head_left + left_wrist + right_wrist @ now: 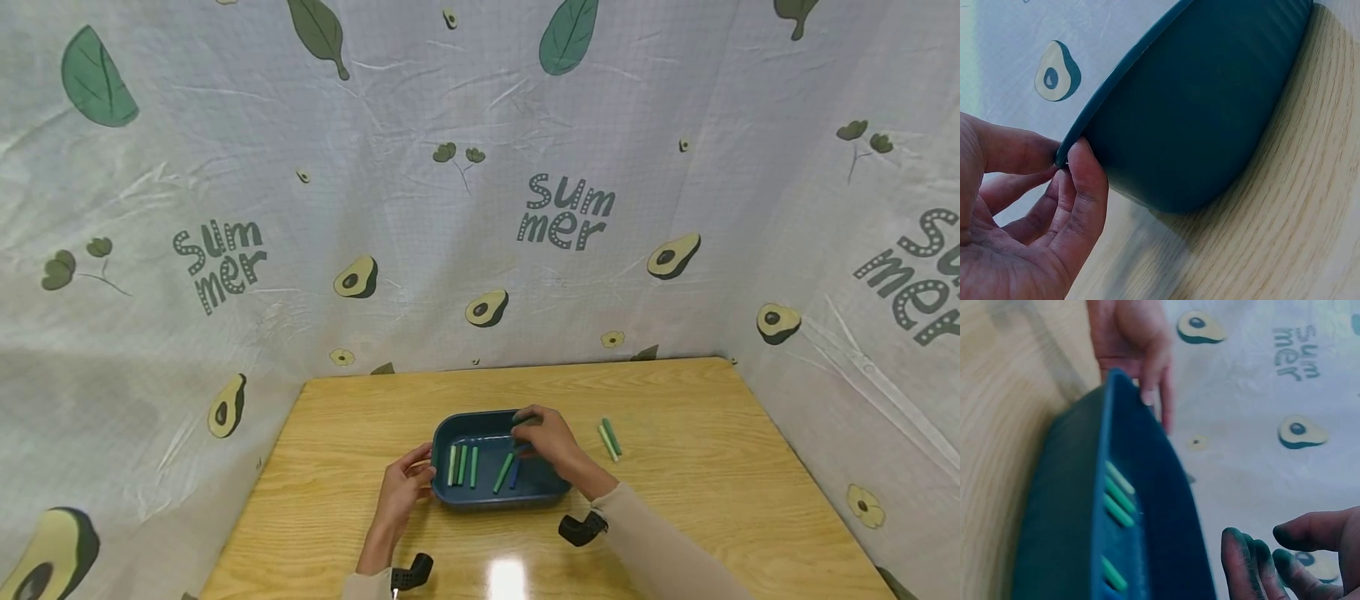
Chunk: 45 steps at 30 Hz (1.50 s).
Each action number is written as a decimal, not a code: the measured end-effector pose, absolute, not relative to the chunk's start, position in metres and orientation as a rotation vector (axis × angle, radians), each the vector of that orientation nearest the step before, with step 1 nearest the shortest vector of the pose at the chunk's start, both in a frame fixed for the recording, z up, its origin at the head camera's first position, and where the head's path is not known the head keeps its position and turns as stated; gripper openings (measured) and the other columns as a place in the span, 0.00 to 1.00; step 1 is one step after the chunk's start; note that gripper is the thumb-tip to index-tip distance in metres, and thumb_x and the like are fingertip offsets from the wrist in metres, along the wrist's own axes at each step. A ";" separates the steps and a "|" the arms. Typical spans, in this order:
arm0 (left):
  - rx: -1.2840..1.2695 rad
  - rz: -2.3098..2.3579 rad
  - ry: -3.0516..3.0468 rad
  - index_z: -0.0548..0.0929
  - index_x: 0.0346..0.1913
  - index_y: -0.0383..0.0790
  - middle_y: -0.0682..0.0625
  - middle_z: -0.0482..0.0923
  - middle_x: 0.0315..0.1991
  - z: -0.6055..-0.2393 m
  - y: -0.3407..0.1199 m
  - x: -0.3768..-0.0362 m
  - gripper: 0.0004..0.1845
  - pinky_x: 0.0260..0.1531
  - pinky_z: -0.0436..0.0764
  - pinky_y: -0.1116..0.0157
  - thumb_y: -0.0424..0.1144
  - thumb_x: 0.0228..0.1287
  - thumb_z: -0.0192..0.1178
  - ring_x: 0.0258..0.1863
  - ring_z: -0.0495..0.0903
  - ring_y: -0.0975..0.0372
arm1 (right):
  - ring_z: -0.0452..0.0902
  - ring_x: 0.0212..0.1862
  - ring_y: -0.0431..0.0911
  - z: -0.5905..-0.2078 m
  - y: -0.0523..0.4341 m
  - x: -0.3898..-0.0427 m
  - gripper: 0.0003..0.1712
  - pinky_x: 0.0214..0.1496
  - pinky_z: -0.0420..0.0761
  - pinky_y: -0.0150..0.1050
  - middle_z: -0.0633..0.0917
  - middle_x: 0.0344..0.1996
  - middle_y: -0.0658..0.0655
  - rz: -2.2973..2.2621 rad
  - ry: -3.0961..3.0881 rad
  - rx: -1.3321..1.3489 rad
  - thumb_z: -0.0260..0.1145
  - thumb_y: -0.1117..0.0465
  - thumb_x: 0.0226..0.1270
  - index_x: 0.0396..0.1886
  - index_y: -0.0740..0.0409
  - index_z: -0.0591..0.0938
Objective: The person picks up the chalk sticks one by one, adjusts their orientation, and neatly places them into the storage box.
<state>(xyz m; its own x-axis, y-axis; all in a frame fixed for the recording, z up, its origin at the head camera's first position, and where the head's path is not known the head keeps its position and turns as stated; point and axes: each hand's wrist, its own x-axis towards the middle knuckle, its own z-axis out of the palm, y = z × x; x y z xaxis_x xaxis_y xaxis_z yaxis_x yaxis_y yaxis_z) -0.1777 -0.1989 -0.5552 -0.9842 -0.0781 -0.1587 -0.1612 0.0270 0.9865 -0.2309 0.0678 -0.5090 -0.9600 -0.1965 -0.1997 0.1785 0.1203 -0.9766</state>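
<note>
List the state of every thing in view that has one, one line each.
Blue tray: upright on the table, holding sticks.
Sticks in the tray: five, lying flat.
Two sticks: lying on the table right of the tray.
Left hand: gripping the tray's left rim.
Right hand: over the tray, fingertips stained green, holding nothing visible.

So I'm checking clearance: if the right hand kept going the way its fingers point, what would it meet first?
Probably the chalk sticks on the floor of the dark teal plastic tray; the right hand hovers over them, fingers angled down-left. Depth is unclear.
</note>
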 end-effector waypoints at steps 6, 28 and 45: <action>-0.244 2.134 2.215 0.73 0.66 0.32 0.33 0.73 0.58 -0.556 -0.200 -0.178 0.25 0.29 0.84 0.63 0.25 0.66 0.55 0.42 0.80 0.59 | 0.83 0.39 0.46 -0.498 0.087 -0.226 0.18 0.44 0.85 0.52 0.83 0.42 0.61 -1.980 2.186 0.022 0.64 0.64 0.67 0.55 0.63 0.78; -0.241 2.139 2.209 0.72 0.67 0.31 0.33 0.72 0.58 -0.556 -0.200 -0.178 0.25 0.28 0.83 0.64 0.24 0.67 0.54 0.43 0.80 0.58 | 0.82 0.44 0.49 -0.487 0.146 -0.218 0.18 0.47 0.86 0.44 0.80 0.49 0.65 -2.042 2.411 0.058 0.62 0.64 0.70 0.57 0.63 0.76; -0.249 2.132 2.226 0.72 0.67 0.31 0.33 0.72 0.58 -0.554 -0.198 -0.175 0.25 0.29 0.83 0.63 0.25 0.67 0.55 0.42 0.80 0.59 | 0.84 0.40 0.39 -0.504 0.175 -0.217 0.18 0.42 0.86 0.40 0.86 0.46 0.64 -1.903 2.820 0.173 0.65 0.58 0.69 0.55 0.59 0.79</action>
<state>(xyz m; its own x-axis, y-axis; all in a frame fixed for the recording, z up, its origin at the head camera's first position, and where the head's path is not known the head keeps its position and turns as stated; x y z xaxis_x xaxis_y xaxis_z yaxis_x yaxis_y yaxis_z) -0.1753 -0.1978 -0.5542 -0.9859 -0.0818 -0.1461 -0.1495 0.0371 0.9881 -0.2169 0.1754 -0.5043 -0.9601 0.2289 0.1608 -0.0635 0.3815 -0.9222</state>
